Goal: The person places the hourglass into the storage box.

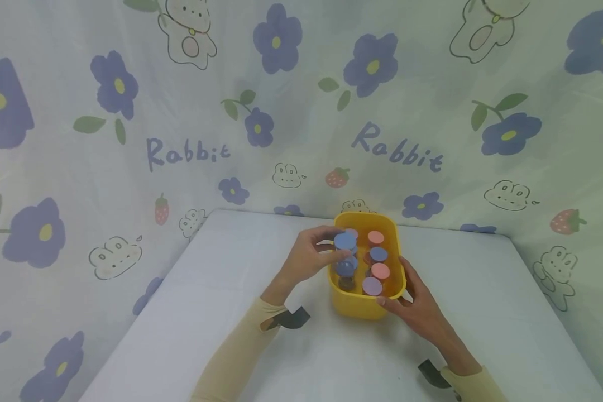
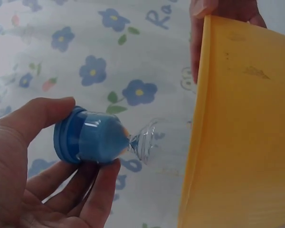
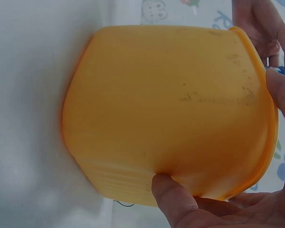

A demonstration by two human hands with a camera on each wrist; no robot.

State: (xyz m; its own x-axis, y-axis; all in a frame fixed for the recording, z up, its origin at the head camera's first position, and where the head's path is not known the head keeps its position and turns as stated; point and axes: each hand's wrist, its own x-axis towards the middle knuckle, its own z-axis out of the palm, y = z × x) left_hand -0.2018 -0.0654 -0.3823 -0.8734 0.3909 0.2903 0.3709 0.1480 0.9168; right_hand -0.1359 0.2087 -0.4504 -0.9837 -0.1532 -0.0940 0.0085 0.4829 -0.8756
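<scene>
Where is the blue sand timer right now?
The left hand holds the blue sand timer just above the left side of the yellow bin, per the head view.

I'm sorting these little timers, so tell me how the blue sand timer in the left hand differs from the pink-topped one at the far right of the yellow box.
The blue sand timer is pinched in the left hand and raised above the yellow box; the pink-topped timer stands untouched inside it. The blue one's cap is blue, the other's pink. The blue one sits on the box's left side, the pink one on its right. Both have round flat caps.
</scene>
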